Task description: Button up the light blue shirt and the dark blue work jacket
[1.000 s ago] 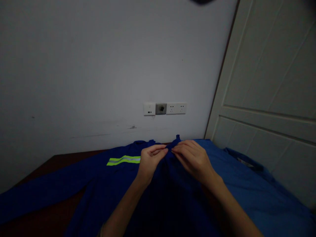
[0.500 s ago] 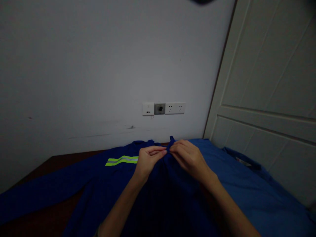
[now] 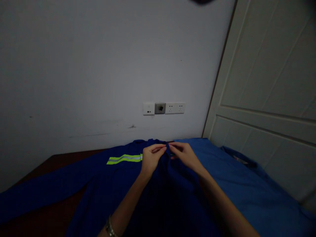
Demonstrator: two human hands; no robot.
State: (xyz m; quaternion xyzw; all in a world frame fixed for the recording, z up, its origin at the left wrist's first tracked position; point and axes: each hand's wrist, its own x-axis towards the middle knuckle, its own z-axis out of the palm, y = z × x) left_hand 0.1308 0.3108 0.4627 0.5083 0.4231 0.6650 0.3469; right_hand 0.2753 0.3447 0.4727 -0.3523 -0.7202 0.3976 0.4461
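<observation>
A dark blue work jacket (image 3: 108,184) with a yellow-green and silver reflective stripe is spread out, one sleeve stretched toward the left. My left hand (image 3: 151,158) pinches the jacket's front edge between thumb and fingers, near the collar. Close beside it, my right hand (image 3: 184,154) grips the same edge, thumb and fingertips pressed on the cloth. A fold of fabric stands raised between the two sets of fingertips. Whether a button or snap lies under the fingers I cannot make out.
Beneath the jacket is a dark reddish-brown tabletop (image 3: 59,161). A lighter blue garment (image 3: 237,184) with a collar lies to the right. Behind rises a white wall with a row of sockets (image 3: 170,108). A pale panelled door (image 3: 266,82) stands on the right.
The raised strip of cloth that stuck up above my fingers is folded down out of sight. My right hand has shifted its hold and its fingers have turned. The left hand keeps its pinch.
</observation>
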